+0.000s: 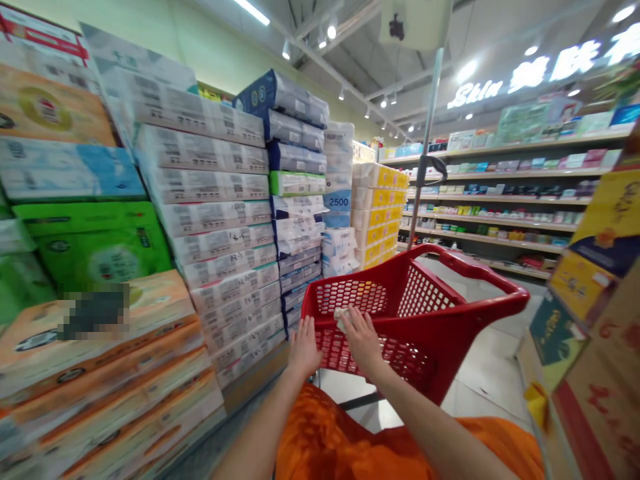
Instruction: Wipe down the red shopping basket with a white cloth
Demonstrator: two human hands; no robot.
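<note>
A red plastic shopping cart (430,347) stands in front of me, its handle toward the right. My left hand (304,350) lies against the near left corner of its basket, fingers stretched out and holding nothing I can see. Just to the right, my right hand (363,341) presses a small whitish cloth (341,317) onto the basket's upper rim. Most of the cloth is hidden beneath the fingers, so I cannot tell whether it is fabric or paper. Through the mesh, no goods can be made out inside the basket.
Tall stacks of wrapped tissue packs (220,200) rise on the left, with orange packs (125,373) closer to me. A metal pole (425,147) stands behind the cart. Stocked shelves (500,200) line the back. Cartons (600,333) are piled at the right.
</note>
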